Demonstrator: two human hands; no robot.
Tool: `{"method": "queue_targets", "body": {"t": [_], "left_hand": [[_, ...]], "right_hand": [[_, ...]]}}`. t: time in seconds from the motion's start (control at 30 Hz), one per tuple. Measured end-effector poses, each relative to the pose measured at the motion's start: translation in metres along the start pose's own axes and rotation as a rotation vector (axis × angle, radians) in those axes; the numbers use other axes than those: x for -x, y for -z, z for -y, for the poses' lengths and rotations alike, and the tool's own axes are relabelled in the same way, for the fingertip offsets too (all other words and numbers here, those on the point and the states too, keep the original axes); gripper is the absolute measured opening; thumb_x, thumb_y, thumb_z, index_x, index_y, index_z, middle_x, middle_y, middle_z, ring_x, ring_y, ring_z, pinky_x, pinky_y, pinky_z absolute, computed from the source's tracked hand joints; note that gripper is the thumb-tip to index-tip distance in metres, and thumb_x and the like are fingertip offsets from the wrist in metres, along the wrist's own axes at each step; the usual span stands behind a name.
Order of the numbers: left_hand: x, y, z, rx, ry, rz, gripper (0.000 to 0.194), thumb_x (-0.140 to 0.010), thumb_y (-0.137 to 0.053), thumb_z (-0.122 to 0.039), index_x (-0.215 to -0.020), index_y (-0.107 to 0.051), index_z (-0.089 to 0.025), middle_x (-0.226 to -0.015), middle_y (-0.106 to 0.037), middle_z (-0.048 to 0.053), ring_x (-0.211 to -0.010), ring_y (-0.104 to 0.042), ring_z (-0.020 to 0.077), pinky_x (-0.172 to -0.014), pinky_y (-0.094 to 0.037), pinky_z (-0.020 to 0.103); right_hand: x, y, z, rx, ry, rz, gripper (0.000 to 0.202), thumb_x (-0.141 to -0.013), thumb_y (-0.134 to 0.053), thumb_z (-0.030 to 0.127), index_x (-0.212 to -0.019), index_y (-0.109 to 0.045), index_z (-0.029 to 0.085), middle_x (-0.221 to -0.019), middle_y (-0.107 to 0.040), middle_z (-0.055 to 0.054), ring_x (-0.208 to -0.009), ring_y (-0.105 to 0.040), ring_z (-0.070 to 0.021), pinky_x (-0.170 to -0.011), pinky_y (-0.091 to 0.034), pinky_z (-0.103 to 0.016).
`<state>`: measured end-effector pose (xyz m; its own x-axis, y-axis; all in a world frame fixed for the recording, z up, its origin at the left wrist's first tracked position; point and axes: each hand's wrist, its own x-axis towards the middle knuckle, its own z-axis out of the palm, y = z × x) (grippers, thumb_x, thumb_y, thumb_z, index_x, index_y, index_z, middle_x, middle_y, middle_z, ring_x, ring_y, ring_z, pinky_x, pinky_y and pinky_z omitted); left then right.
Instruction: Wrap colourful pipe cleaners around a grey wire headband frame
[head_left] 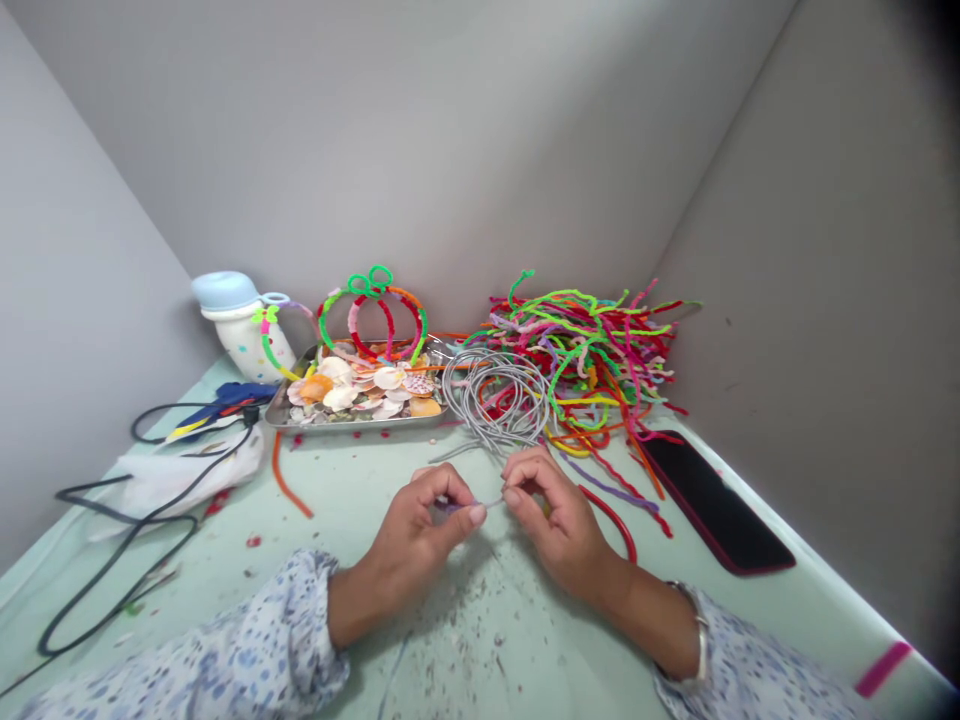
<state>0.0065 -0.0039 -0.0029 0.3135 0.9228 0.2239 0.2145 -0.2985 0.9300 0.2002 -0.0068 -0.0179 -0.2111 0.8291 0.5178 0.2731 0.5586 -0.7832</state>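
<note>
Above the middle of the table, my left hand (431,520) is closed in a pinch on a thin purple pipe cleaner (444,508). Its pale end spans the small gap to my right hand (559,525), whose thumb and forefinger pinch it. The rest of the strand is hidden by my fingers. Just behind the hands lies a loose coil of grey cord (499,400). A red bent strand (619,525) lies beside my right hand, partly behind it.
Shells (341,398) fill a metal tray (352,428), with pipe-cleaner rings (390,315) standing there. A tangled pipe-cleaner pile (592,345) is at back right, a phone (720,505) at right. On the left are a white bottle (251,340), black cable (105,570) and plastic bag (180,480).
</note>
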Motion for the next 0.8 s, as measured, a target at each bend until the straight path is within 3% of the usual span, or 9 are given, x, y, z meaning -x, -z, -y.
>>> {"method": "queue_targets", "body": {"t": [0.17, 0.47, 0.8], "left_hand": [[-0.0009, -0.0005, 0.0010, 0.072, 0.061, 0.031, 0.017, -0.084, -0.063, -0.033, -0.074, -0.058, -0.020, -0.068, -0.054, -0.002, -0.063, -0.049, 0.0135, -0.061, -0.040, 0.026], [-0.0037, 0.0004, -0.0001, -0.144, -0.031, -0.013, 0.011, -0.085, -0.060, -0.030, -0.085, -0.059, -0.019, -0.083, -0.059, 0.002, -0.085, -0.054, 0.0195, -0.078, -0.041, 0.033], [-0.0040, 0.0021, 0.0004, -0.049, 0.020, 0.008, 0.013, -0.083, -0.060, -0.030, -0.077, -0.061, -0.019, -0.076, -0.057, 0.001, -0.080, -0.050, 0.0183, -0.075, -0.038, 0.031]], "right_hand": [[-0.0004, -0.0004, 0.0001, 0.004, -0.019, 0.000, 0.005, -0.094, -0.049, 0.021, -0.090, -0.052, 0.022, -0.093, -0.052, -0.004, -0.089, -0.052, -0.0189, -0.079, -0.042, -0.033], [-0.0026, -0.0010, -0.0005, -0.007, -0.064, -0.050, 0.007, -0.095, -0.048, 0.023, -0.089, -0.052, 0.022, -0.092, -0.051, -0.002, -0.088, -0.051, -0.0176, -0.079, -0.041, -0.031], [-0.0015, -0.0007, -0.0001, 0.019, -0.036, -0.020, 0.006, -0.094, -0.049, 0.021, -0.089, -0.052, 0.022, -0.092, -0.051, -0.003, -0.088, -0.052, -0.0182, -0.077, -0.042, -0.031]]}}
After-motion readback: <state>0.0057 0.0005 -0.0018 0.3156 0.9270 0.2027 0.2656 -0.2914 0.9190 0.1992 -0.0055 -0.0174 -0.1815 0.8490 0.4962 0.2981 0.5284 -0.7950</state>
